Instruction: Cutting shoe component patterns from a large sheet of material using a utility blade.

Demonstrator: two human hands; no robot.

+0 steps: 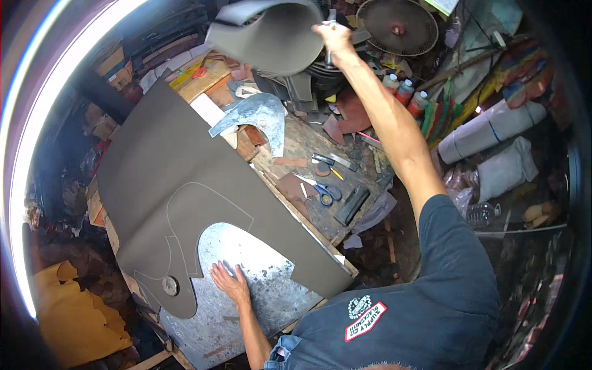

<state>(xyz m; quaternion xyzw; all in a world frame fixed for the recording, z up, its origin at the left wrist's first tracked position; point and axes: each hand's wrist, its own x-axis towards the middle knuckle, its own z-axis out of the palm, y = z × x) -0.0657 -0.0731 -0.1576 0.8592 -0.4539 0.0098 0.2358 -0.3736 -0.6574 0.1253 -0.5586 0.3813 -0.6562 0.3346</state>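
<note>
My left hand [231, 283] lies flat with spread fingers on a spotted grey metal plate [271, 302], bare where the dark grey-brown sheet [179, 154] has a curved cut-out. Beside this opening, a pale outline of a similar curved shape is drawn on the sheet. A round metal disc [170, 285] rests on the sheet's near left part. My right arm reaches far forward. The right hand [338, 42] is closed on a dark-handled tool [329, 57], its kind unclear, and on the edge of a motion-blurred, curved grey-brown sheet piece [271, 37].
A spotted grey curved template [262, 114] lies across the sheet's far edge and the wooden bench [290, 163]. Scissors [324, 192], a yellow pencil [336, 174] and a black block [353, 206] lie there too. Beyond are bottles [404, 91] and a round fan [398, 28]; yellow leather [77, 314] lies lower left.
</note>
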